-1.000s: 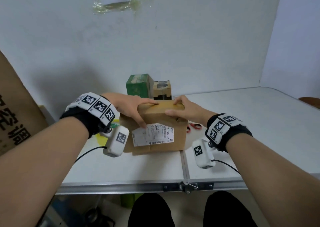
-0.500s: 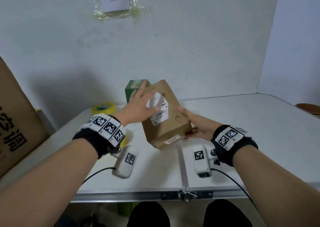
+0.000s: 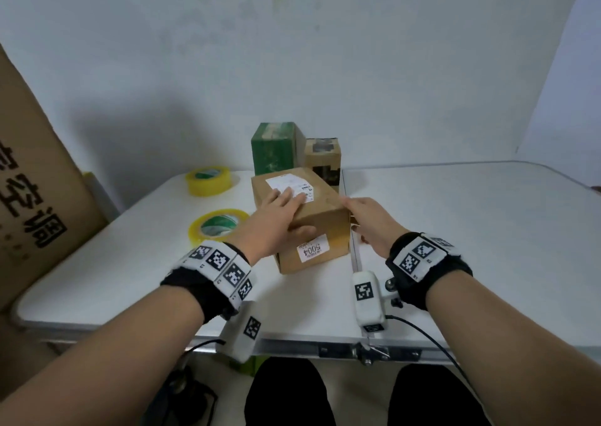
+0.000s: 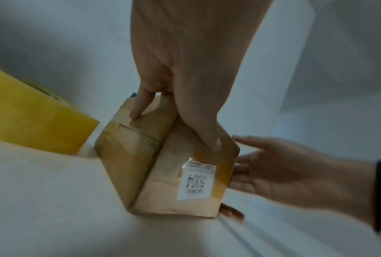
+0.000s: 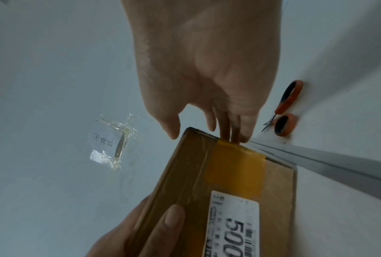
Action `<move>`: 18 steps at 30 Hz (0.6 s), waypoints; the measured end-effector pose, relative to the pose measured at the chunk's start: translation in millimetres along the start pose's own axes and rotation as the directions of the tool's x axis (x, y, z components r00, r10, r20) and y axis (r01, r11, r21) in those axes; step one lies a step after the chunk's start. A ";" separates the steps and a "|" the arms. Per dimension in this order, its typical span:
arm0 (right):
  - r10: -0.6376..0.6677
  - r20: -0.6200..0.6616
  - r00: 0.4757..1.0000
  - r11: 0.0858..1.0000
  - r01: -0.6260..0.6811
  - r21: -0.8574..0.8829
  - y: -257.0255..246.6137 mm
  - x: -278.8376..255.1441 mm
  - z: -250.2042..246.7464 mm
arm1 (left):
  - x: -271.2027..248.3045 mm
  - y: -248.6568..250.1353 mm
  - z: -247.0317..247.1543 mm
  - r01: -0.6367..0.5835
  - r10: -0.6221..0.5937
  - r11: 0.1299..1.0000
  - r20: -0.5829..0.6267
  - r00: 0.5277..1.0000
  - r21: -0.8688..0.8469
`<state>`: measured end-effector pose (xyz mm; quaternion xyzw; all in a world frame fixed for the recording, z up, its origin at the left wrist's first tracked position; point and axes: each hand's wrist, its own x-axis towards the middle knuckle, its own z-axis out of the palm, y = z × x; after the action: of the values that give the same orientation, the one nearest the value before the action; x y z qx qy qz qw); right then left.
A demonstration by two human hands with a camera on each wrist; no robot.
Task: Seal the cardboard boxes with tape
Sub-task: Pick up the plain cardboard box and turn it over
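Note:
A brown cardboard box (image 3: 325, 217) lies on the white table (image 3: 471, 230), its shipping label on top and a "5004" sticker (image 3: 312, 249) on the near end. My left hand (image 3: 292, 212) holds it from above, fingers spread over the top and thumb down the near face. The left wrist view shows the left hand (image 4: 185, 121) gripping the box (image 4: 136, 156) over a corner. My right hand (image 3: 361, 214) lies open along the box's right side, fingers straight. In the right wrist view the right hand (image 5: 209, 121) touches the far edge of the box (image 5: 191, 173), beside a yellow tape strip (image 5: 235, 165).
Two yellow tape rolls (image 3: 208, 181) (image 3: 218, 227) lie left of the box. A green box (image 3: 273, 149) and a small brown box (image 3: 322, 155) stand behind it by the wall. Orange scissors (image 5: 286, 111) lie to the right. A big carton (image 3: 32, 197) leans at the left.
The box was held upright, then tipped over in the air between both hands. Now it lies flat on the table with the label up, and the right hand has slid to its side.

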<state>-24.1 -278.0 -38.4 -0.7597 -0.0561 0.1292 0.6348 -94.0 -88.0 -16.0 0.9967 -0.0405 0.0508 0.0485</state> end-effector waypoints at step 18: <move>-0.014 -0.127 0.992 1.000 0.013 -0.008 -11.7 16.2 21.4 | 3.4 -6.7 5.0 -0.033 0.034 0.999 -0.024 0.999 0.034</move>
<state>-13.3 -251.5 -32.5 -0.7681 -0.0213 0.0763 0.6354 -89.5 -82.1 -21.2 0.9959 -0.0558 0.0643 0.0314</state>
